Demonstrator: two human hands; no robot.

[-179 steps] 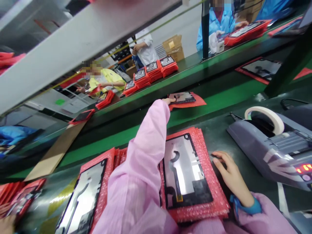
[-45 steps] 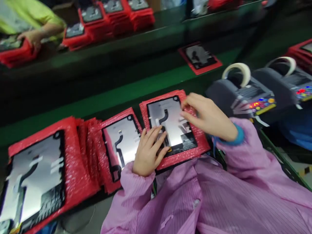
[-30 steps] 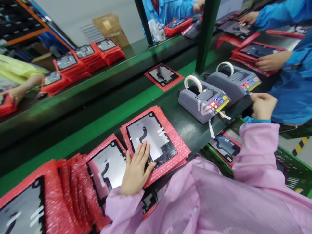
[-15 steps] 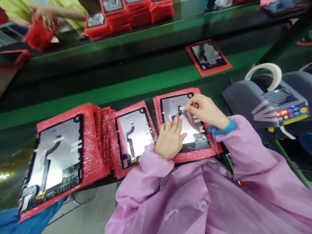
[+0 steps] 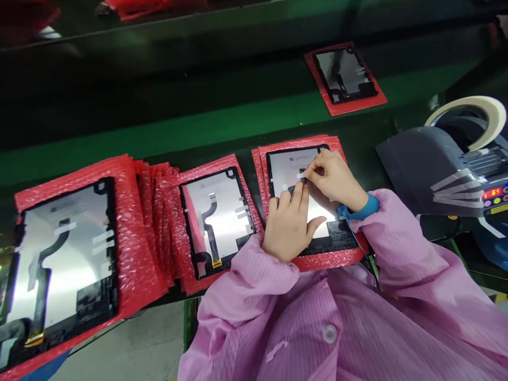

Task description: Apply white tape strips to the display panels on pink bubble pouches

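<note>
Tape strip (image 5: pixel 302 171) pinched between fingers of my right hand (image 5: pixel 335 180) may land crooked, I judge, if the panel (image 5: pixel 283 161) slips (left hand (image 5: pixel 288 225) lies flat, fingers together, pressing it).

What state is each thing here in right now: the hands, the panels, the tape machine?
left hand, open, flat on the nearest panel.
right hand, fingertips pinched together on that panel.
middle panel, flat on red wrap, untouched.
left panel, flat on red wrap, untouched.
far panel, alone on the green belt.
tape machine, display lit, cut strips sticking out.
</note>
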